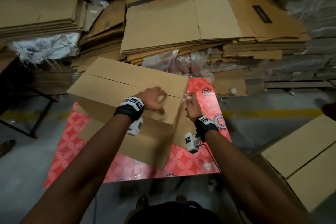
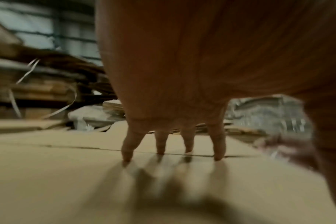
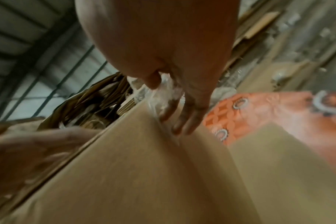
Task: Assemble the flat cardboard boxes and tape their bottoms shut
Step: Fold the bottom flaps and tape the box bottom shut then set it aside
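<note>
No wording here can be read. A flattened carton [image 1: 261, 14] at the back of the cardboard heap carries a dark printed strip, but its lettering is too small and blurred to make out. The white tags on the wrist bands [image 1: 133, 102] show only black-and-white square marker patterns, no letters or numbers.

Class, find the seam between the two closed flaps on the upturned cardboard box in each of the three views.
Head: seam crosses the box top diagonally, centre.
Left wrist: seam runs level under the fingertips.
Right wrist: lower left, dark line, blurred.
Shared landmark: left hand pressing beside it.
</note>
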### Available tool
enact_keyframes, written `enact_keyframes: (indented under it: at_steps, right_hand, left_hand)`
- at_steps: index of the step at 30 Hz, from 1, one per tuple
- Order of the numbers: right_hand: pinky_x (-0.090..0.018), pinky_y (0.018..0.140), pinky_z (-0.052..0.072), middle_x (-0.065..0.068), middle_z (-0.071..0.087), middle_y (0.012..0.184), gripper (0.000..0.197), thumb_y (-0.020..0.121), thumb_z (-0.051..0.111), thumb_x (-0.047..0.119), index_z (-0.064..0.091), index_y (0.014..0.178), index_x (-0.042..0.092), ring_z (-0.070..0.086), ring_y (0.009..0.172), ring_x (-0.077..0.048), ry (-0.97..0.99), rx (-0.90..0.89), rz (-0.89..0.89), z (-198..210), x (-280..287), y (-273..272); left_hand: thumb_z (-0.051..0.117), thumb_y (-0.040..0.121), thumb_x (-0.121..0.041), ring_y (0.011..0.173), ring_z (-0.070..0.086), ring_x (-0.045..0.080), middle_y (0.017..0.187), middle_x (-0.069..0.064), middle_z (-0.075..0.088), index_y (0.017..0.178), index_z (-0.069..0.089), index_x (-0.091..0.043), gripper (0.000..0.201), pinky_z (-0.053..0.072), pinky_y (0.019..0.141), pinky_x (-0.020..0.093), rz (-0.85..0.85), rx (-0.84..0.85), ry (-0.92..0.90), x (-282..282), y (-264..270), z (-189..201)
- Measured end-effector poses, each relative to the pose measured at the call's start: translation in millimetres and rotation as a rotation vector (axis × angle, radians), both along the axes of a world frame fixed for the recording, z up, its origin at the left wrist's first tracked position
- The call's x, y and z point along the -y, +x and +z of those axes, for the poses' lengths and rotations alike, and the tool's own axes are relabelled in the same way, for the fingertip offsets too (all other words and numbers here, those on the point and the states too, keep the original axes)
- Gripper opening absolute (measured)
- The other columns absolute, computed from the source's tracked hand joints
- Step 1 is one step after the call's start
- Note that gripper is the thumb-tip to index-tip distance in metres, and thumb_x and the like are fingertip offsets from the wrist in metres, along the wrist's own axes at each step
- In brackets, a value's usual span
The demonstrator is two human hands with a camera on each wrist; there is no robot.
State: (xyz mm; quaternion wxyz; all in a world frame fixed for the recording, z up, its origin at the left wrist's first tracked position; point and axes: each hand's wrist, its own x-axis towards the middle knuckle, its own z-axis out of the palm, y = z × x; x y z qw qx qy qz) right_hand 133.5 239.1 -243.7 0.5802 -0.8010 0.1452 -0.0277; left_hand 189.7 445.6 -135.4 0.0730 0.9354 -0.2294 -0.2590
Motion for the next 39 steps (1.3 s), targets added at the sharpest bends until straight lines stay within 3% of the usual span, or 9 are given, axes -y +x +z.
enact_keyframes:
  at_steps: [2,5,9,15,21,26,30,35,39]
  right_hand:
    - [-0.059,0.095,0.051,-0.005,0.045,0.112,0.032,0.098,0.032,0.059,0.046,0.116,0.037,0.050,0.113,-0.035,-0.004,-0.027,-0.039,-16,-2,-1]
    - [-0.049,0.095,0.049,-0.010,0.043,0.114,0.066,0.088,0.031,0.078,0.061,0.120,0.029,0.052,0.107,-0.031,0.028,-0.053,-0.198,-27,-1,1]
    - [-0.047,0.063,0.060,-0.013,0.060,0.092,0.026,0.097,0.067,0.036,0.062,0.116,0.019,0.057,0.061,-0.021,0.147,0.023,-0.234,-5,2,-5]
    - [-0.049,0.065,0.062,-0.020,0.061,0.080,0.028,0.096,0.050,-0.006,0.056,0.106,0.020,0.064,0.061,-0.031,0.273,-0.048,-0.244,-24,1,-26]
    - [-0.034,0.063,0.054,-0.012,0.065,0.097,0.019,0.101,0.053,0.006,0.072,0.104,0.009,0.062,0.083,-0.028,0.287,-0.132,-0.362,-36,-13,-28]
    - [-0.037,0.055,0.057,-0.013,0.062,0.084,0.024,0.103,0.049,0.018,0.065,0.105,0.000,0.060,0.060,-0.026,0.552,-0.221,-0.460,-28,-16,-12]
    - [-0.042,0.068,0.064,-0.014,0.065,0.108,0.044,0.095,0.068,0.012,0.047,0.133,0.021,0.069,0.088,-0.029,0.575,-0.182,-0.404,-21,-21,-14]
    - [-0.040,0.065,0.062,-0.025,0.068,0.115,0.025,0.093,0.050,-0.005,0.064,0.108,0.008,0.071,0.084,-0.036,0.488,-0.221,-0.399,-26,-21,-16]
    - [-0.048,0.070,0.062,-0.024,0.068,0.093,0.031,0.093,0.038,-0.009,0.064,0.085,0.006,0.068,0.070,-0.034,0.498,-0.246,-0.412,-34,-29,-26]
  left_hand:
    - [0.074,0.060,-0.073,0.139,0.038,0.035,0.151,0.008,0.040,0.140,0.050,-0.026,0.096,0.038,0.111,0.053,-0.011,0.111,-0.035,17,-7,-4]
    - [0.069,0.061,-0.079,0.135,0.037,0.039,0.150,0.012,0.038,0.147,0.042,-0.026,0.104,0.039,0.109,0.054,-0.007,0.189,-0.094,40,-16,-17]
    - [0.079,0.066,-0.063,0.123,0.046,0.043,0.136,0.017,0.045,0.141,0.041,-0.021,0.094,0.049,0.094,0.052,-0.063,0.258,-0.015,61,-20,-26]
    - [0.079,0.064,-0.059,0.115,0.057,0.041,0.129,0.014,0.055,0.138,0.046,-0.023,0.089,0.050,0.093,0.048,-0.086,0.282,-0.006,54,-13,-25]
    - [0.076,0.066,-0.059,0.116,0.055,0.042,0.130,0.015,0.055,0.140,0.045,-0.023,0.088,0.047,0.093,0.047,-0.109,0.271,0.009,53,-15,-24]
    - [0.074,0.069,-0.060,0.117,0.054,0.043,0.131,0.018,0.054,0.140,0.045,-0.022,0.085,0.046,0.094,0.049,-0.127,0.270,0.019,53,-18,-24]
    - [0.074,0.069,-0.062,0.118,0.052,0.044,0.132,0.020,0.053,0.138,0.046,-0.020,0.086,0.044,0.094,0.048,-0.126,0.266,0.013,49,-21,-22]
    - [0.074,0.070,-0.056,0.115,0.053,0.044,0.130,0.020,0.054,0.134,0.047,-0.020,0.078,0.044,0.092,0.047,-0.125,0.267,0.007,43,-28,-23]
    - [0.074,0.071,-0.054,0.115,0.053,0.045,0.129,0.021,0.053,0.134,0.046,-0.018,0.077,0.045,0.092,0.048,-0.125,0.269,0.005,41,-35,-23]
